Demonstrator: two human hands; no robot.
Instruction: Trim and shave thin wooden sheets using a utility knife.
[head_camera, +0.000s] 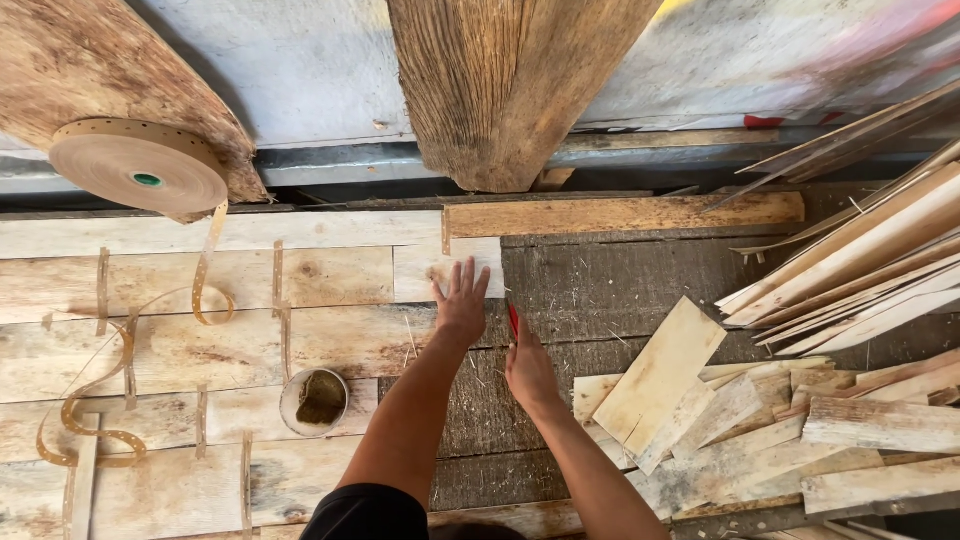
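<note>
Veneer strip under flat, spread left fingers; right fingers gripping red cutter.

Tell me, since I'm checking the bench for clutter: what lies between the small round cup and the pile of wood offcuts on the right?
In the head view, the person's two forearms cross that stretch, over dark bare bench, between cup and offcuts.

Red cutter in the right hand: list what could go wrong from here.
1. The red cutter in the right hand sits close beside the left hand, which presses flat on the veneer sheet; a slip could nick the fingers.
2. The loose paper tape trailing from the roll curls over the sheets and could snag.
3. The small cup near the left forearm might get knocked over.
</note>
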